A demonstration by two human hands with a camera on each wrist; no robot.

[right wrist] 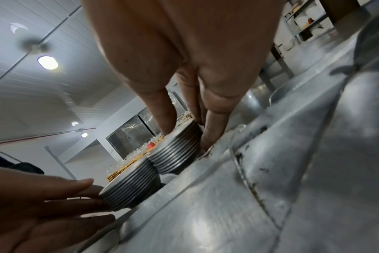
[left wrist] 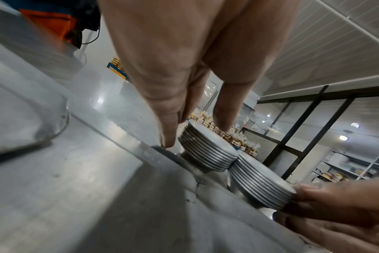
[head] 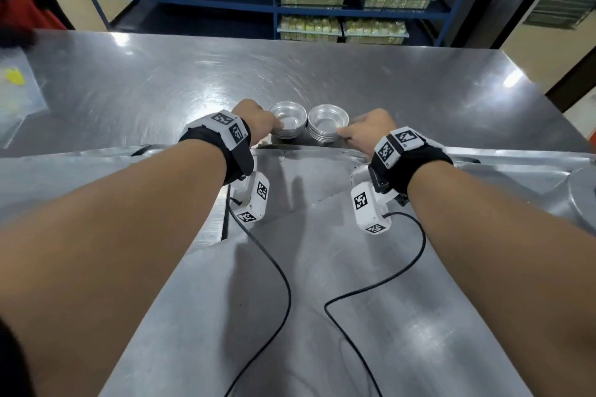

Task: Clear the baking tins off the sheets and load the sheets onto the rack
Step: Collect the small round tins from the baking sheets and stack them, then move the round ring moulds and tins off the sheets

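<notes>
Two stacks of small round metal baking tins stand side by side on the steel table (head: 161, 80), just past the far rim of the baking sheets. My left hand (head: 274, 129) holds the left stack (head: 288, 119), thumb on its rim and fingers down its side. My right hand (head: 346, 134) holds the right stack (head: 328, 123) the same way. In the left wrist view the left stack (left wrist: 208, 154) touches the right stack (left wrist: 262, 184). The right wrist view shows fingers on both sides of the right stack (right wrist: 175, 150). Several bare baking sheets (head: 322, 267) overlap under my forearms.
A blue shelf unit (head: 274, 10) with packaged baked goods stands beyond the table. A clear plastic sheet with a yellow scrap (head: 14, 77) lies at the table's left edge. A round metal piece (head: 583, 196) sits at the far right. Black camera cables (head: 280, 271) trail over the sheets.
</notes>
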